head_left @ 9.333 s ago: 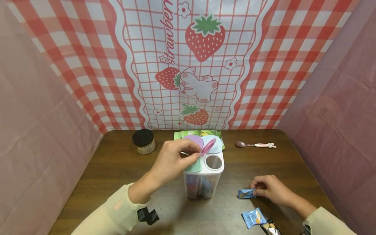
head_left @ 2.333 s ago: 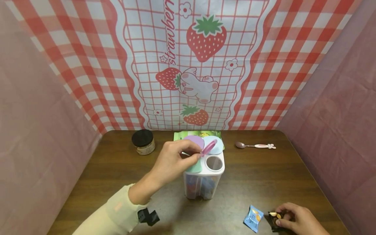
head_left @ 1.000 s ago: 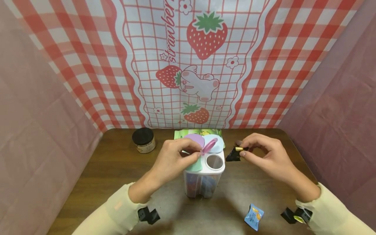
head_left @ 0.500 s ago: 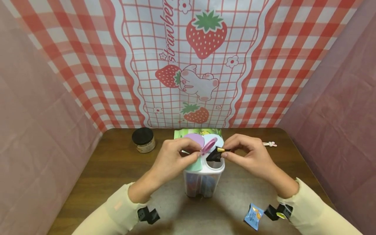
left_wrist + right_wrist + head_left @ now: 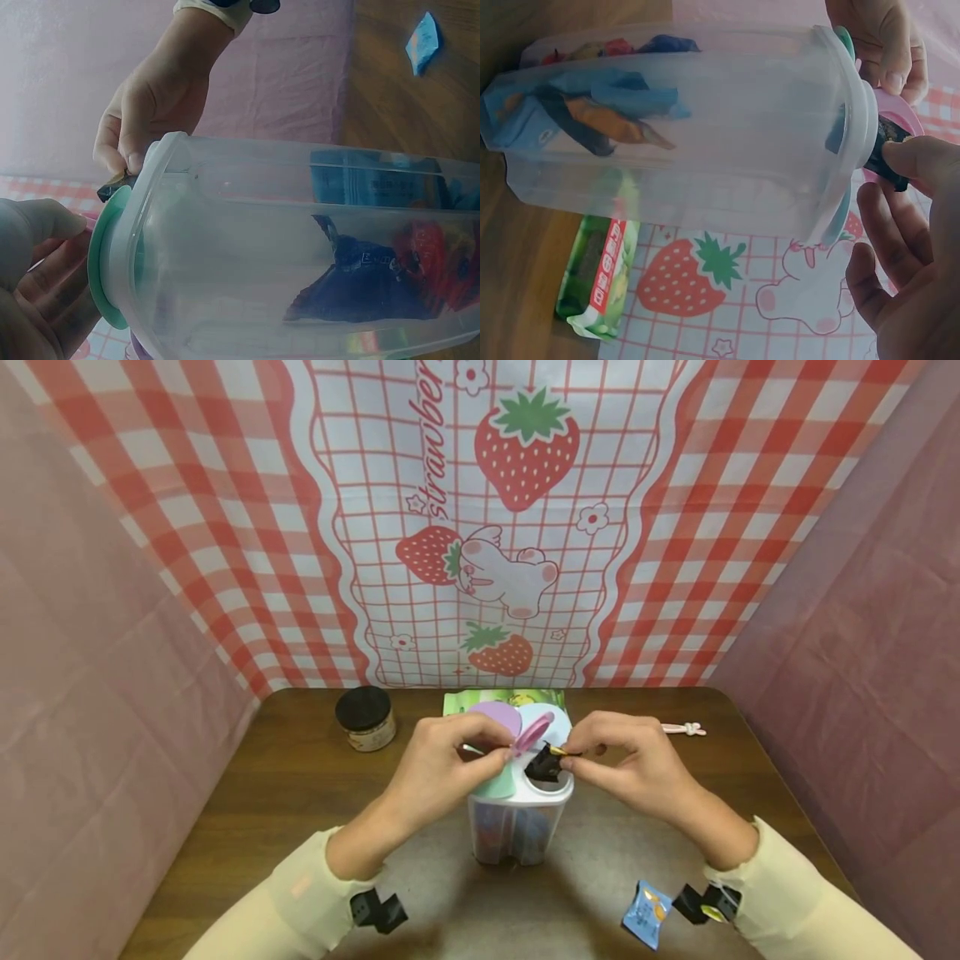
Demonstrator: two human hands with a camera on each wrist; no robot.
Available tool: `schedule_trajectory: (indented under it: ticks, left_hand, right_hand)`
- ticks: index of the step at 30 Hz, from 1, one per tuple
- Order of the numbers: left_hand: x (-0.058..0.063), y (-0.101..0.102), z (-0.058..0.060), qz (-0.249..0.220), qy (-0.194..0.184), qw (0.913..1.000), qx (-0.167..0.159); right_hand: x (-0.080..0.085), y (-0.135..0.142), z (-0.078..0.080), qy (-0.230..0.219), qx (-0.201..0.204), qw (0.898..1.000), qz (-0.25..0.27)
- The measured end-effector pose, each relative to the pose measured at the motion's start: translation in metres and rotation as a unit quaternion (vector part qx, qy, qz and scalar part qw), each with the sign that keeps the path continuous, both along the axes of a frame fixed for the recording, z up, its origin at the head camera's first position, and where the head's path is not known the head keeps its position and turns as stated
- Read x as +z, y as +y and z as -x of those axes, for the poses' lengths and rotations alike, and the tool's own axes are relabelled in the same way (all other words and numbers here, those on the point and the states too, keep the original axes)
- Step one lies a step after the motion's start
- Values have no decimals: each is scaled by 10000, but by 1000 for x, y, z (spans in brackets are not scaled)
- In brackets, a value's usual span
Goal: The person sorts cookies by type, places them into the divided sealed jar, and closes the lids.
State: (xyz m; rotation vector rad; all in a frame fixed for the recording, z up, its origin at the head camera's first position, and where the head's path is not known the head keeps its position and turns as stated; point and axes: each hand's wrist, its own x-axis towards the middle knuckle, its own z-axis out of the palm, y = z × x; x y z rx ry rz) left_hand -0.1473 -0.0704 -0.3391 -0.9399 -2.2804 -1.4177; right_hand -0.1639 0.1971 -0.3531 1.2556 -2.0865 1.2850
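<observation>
A clear storage container (image 5: pixel 517 833) with a white top and several pastel lids stands mid-table. My left hand (image 5: pixel 450 760) pinches its raised pink lid (image 5: pixel 534 735) between thumb and fingers. Below that lid is the round front-right opening. My right hand (image 5: pixel 637 764) pinches a small black snack packet (image 5: pixel 543 763) by its gold-marked end. In the right wrist view the packet (image 5: pixel 889 146) is partly inside the opening. Blue packets (image 5: pixel 592 112) lie at the container's bottom, with dark blue (image 5: pixel 367 274) and red wrappers (image 5: pixel 442 262) in a neighbouring compartment.
One blue snack packet (image 5: pixel 647 914) lies on the table at front right. A black-lidded jar (image 5: pixel 366 718) stands back left. Behind the container is a green package (image 5: pixel 457 702). A spoon's rabbit-topped handle (image 5: pixel 684 729) shows beyond my right hand. A strawberry-print cloth (image 5: pixel 517 652) hangs behind.
My right hand has let go of a blue packet, taken the black packet from the table at front right, and brought it into the opening. My left hand keeps holding the pink lid.
</observation>
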Motion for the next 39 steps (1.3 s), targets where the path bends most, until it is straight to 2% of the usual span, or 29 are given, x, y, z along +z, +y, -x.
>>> schedule_trajectory:
  ticks: [6,11,14,24,27,32,39]
  left_hand:
    - [-1,0,-1,-9,-11,10000,16]
    - [-1,0,-1,18,-27,10000,22]
    - [0,0,-2,20,-31,10000,27]
    - [0,0,-1,19,-14,10000,17]
    - [0,0,-1,10,-26,10000,12]
    - [0,0,-2,2,-50,10000,30]
    - [1,1,-2,-8,-4,10000,53]
  right_hand:
    - [1,0,-1,-28,99,9992,-377]
    - [-1,1,-3,105,-354,9937,-1059]
    - [-3,2,-4,251,-504,9905,-1258]
    - [-3,8,-8,280,-436,9831,-1758]
    - [-2,9,-11,149,-463,9825,-1797]
    - [-1,17,-14,-173,-492,9873,-1502]
    - [-7,44,-19,-413,-907,9840,-1479]
